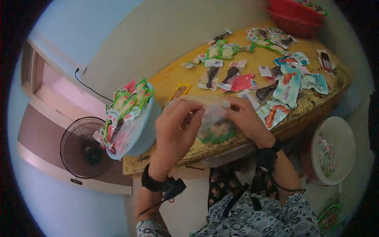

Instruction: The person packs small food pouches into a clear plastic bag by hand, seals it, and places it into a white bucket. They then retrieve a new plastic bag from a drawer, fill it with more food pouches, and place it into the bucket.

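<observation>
A clear plastic bag (213,112) hangs between my two hands, close over the front of the yellow table. Green-edged food packets (217,133) show through its lower part. My left hand (177,126) pinches the bag's upper left side between thumb and fingers. On the opposite side, the fingers of my right hand (246,116) are closed on its upper right edge. A yellow-edged packet (180,91) lies just beyond my left hand. Near my right hand is a white packet with an orange-red picture (272,113), beside a teal and white packet (287,87).
Packets of dark drumsticks (212,75) and green-edged packets (222,50) are spread over the worn yellow table (166,79). A blue basin (148,126) heaped with packets stands at left, near a black fan (85,148). Red basins (294,19) sit far right; a white bucket (343,152) stands below.
</observation>
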The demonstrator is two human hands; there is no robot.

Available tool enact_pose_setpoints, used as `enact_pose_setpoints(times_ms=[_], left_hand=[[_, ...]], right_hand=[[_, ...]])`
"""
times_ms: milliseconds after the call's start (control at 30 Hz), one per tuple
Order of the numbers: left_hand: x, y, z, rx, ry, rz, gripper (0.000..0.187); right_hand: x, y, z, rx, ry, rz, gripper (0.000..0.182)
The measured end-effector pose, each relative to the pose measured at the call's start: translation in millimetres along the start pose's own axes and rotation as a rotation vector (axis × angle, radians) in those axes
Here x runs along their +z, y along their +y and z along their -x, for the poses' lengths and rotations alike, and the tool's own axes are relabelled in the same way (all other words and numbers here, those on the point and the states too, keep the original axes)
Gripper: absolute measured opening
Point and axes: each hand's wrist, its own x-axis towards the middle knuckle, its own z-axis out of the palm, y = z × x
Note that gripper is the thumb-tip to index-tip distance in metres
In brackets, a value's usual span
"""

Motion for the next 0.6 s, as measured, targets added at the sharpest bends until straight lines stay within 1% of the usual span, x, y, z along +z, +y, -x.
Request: enact_pose_setpoints(times_ms=[67, 133, 167, 267, 367, 467, 567, 600], left_hand=[[-4.1, 1.0, 12.4, 0.108, 0.242, -0.019, 0.024], [-11.4, -4.7, 26.1, 0.180, 0.486, -0.081, 0.031], [-16.5, -15.0, 44.9, 0.040, 0.483, 0.011, 0.048], [-12.6, -39.7, 58.8, -0.194, 0.510, 0.467, 0.084], [1.9, -71.2, 81.0, -0.309, 0.456, 0.880, 0.106], [17.8, -101.2, 90.4, -0.401, 0.201, 0.721, 0.100], [24.0, -83.9, 75.5, -0.437, 0.031, 0.696, 0.080], [26.8, -83.2, 71.5, -0.377, 0.083, 0.709, 0.069]], right_hand=[[0.8, 21.8, -1.9, 0.053, 0.044, 0.042, 0.030], [7.3, 26.3, -3.3, -0.033, 0.094, 0.031, 0.030], [9.0, 26.0, -4.5, -0.081, 0.118, 0.028, 0.030], [10.4, 13.2, 3.4, 0.096, 0.140, -0.058, 0.030], [8.4, 35.0, 1.8, -0.007, 0.190, -0.023, 0.030], [12.8, 15.4, 2.9, 0.038, 0.130, -0.205, 0.030], [17.4, 13.5, -0.6, 0.002, 0.116, -0.156, 0.033], [18.0, 12.7, -2.0, 0.007, 0.089, -0.194, 0.034]])
